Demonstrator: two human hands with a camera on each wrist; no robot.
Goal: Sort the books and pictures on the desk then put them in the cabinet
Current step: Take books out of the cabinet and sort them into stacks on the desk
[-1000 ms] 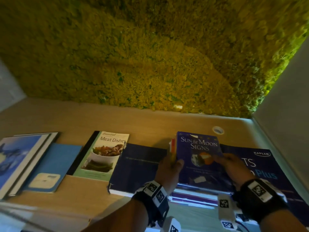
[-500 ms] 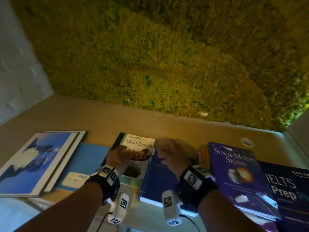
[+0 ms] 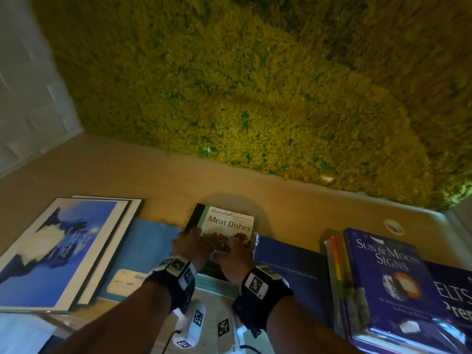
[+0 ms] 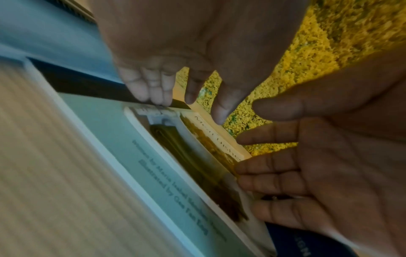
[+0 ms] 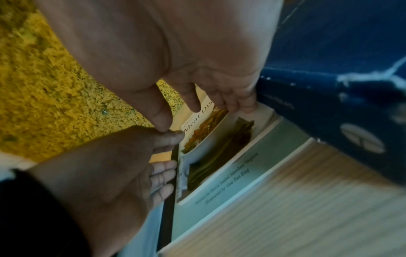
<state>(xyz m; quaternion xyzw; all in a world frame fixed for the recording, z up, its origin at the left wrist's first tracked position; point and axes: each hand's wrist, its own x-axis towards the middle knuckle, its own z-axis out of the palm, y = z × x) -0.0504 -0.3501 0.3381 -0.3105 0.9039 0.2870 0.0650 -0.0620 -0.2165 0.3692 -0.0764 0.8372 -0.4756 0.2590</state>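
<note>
The Meat Dishes book (image 3: 226, 223) lies on the wooden desk (image 3: 127, 175), between a light blue book (image 3: 145, 249) and a dark navy book (image 3: 288, 267). My left hand (image 3: 190, 245) grips its black spine edge, fingertips (image 4: 153, 93) curled onto it. My right hand (image 3: 235, 254) grips the opposite edge, its fingers (image 5: 232, 102) curled over the cover. In the wrist views the book (image 4: 175, 173) (image 5: 219, 156) sits between both palms. Whether it is lifted off the desk is unclear.
Two framed pictures (image 3: 58, 249) lie stacked at the left. At the right, Sun & Moon Signs (image 3: 390, 282) tops a pile of books beside an IELTS Prep book (image 3: 454, 297). A moss wall (image 3: 255, 85) backs the desk. A white cable grommet (image 3: 394, 226) sits at the back right.
Both hands have let go of Sun & Moon Signs, which stays on the right pile. They moved left and took hold of the Meat Dishes book by its two side edges.
</note>
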